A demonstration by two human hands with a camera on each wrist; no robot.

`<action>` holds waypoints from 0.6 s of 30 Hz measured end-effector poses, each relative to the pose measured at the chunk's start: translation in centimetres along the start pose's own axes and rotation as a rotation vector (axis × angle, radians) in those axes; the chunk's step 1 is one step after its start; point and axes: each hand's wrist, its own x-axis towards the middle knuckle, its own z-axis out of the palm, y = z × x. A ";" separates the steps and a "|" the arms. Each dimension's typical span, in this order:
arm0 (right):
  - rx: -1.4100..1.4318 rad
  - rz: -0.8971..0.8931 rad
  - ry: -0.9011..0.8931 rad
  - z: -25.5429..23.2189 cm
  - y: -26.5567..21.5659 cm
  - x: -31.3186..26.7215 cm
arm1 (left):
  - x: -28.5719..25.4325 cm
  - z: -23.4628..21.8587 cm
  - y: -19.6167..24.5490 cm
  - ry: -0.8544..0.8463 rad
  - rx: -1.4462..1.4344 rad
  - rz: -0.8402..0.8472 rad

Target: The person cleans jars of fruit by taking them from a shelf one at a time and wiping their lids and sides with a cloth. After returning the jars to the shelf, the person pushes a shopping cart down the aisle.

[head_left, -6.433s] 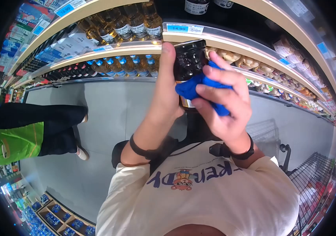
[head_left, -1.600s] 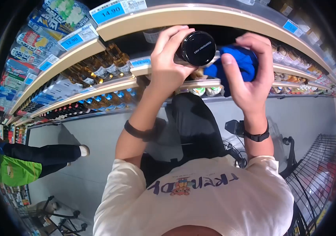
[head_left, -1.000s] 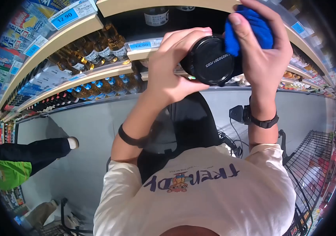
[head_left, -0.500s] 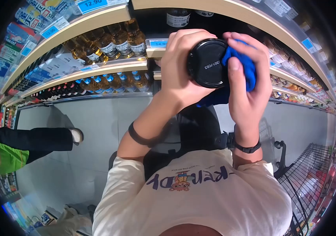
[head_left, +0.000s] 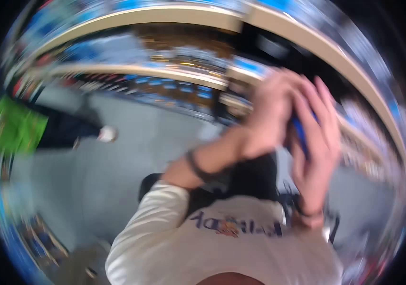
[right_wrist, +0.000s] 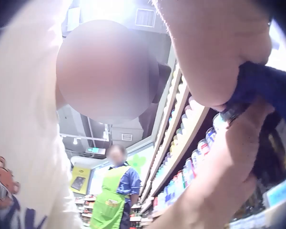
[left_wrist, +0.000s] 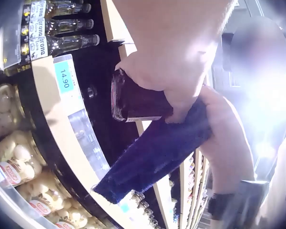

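The left hand [head_left: 272,111] grips a dark jar [left_wrist: 143,100], whose base end shows beyond the fingers in the left wrist view. A blue cloth [left_wrist: 157,148] hangs down from between the two hands, against the jar. The right hand [head_left: 319,137] presses the cloth to the jar's side with its fingers wrapped round; in the head view the cloth [head_left: 302,135] shows only as a strip between the fingers. The jar is mostly covered by both hands there, and the head view is blurred. In the right wrist view the cloth [right_wrist: 271,88] lies beside the hands.
Shelf edges [head_left: 160,71] with price tags run in front of the hands. Bottles [left_wrist: 62,33] and jars of pale contents [left_wrist: 26,157] stand on them. A person in a green apron [right_wrist: 109,200] stands in the aisle, on grey floor [head_left: 117,152].
Both hands and the jar have shifted right in the head view, and the jar's black lid no longer faces the camera. The right fingers now lie over the cloth.
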 end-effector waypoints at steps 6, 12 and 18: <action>0.260 -0.082 0.228 0.5 0.1 1.1 | -1.2 0.4 2.0 -0.098 0.326 -0.075; 0.321 -0.271 0.195 2.2 -1.1 0.9 | -0.2 -4.2 5.4 0.146 0.541 0.092; 0.581 -0.185 -0.024 2.5 -0.5 2.7 | -3.8 -3.3 4.2 0.033 0.587 -0.132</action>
